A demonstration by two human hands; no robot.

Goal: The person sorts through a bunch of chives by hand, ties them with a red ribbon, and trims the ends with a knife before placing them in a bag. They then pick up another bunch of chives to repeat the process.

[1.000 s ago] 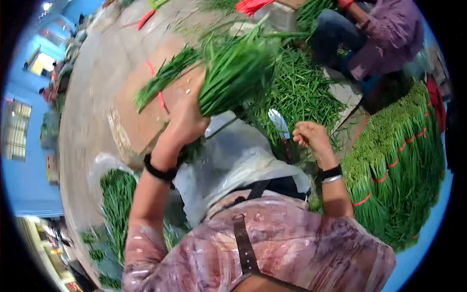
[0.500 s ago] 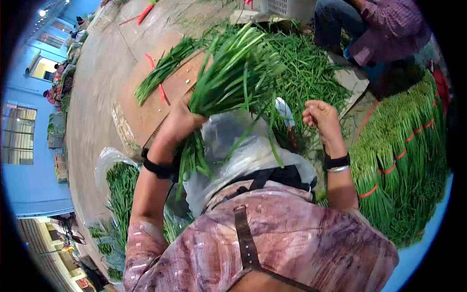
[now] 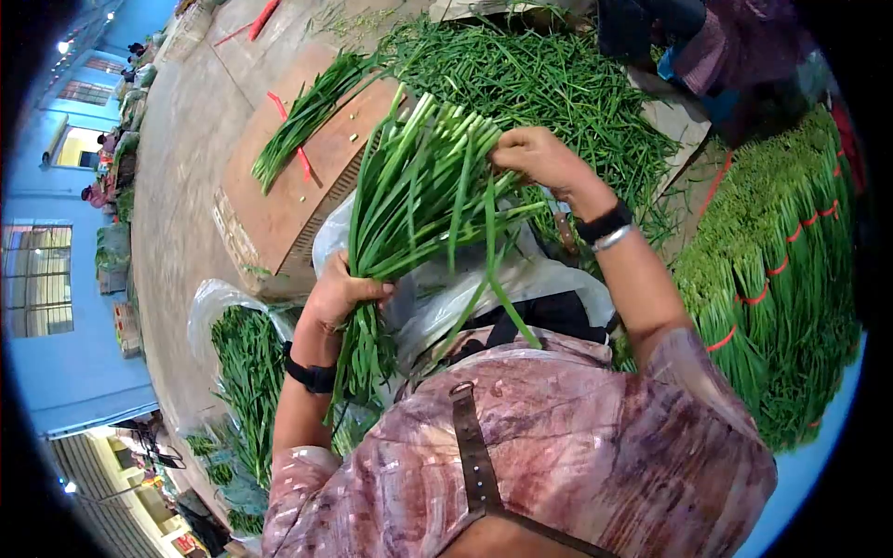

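Observation:
A loose bunch of long green stalks [image 3: 414,191] spreads across the middle of the view, pale ends up and to the right. My left hand [image 3: 342,296] is closed round its lower part, with leaves hanging below the fist. At the bunch's upper right edge, my right hand [image 3: 539,163] has its fingers pinched together against the pale ends; whether a stalk is between them is hidden. Clear plastic [image 3: 446,312] covers my lap under the bunch.
A smaller bunch [image 3: 302,121] lies over red ties on a brown board [image 3: 265,219]. Loose greens [image 3: 530,79] are heaped ahead. Tied bundles [image 3: 791,279] stand at right, near a crouching person [image 3: 735,46]. More greens [image 3: 246,372] sit in plastic at left.
My right hand has moved up and left to the bunch's pale ends. My left hand has lowered slightly, still round the bunch. The knife is now mostly hidden.

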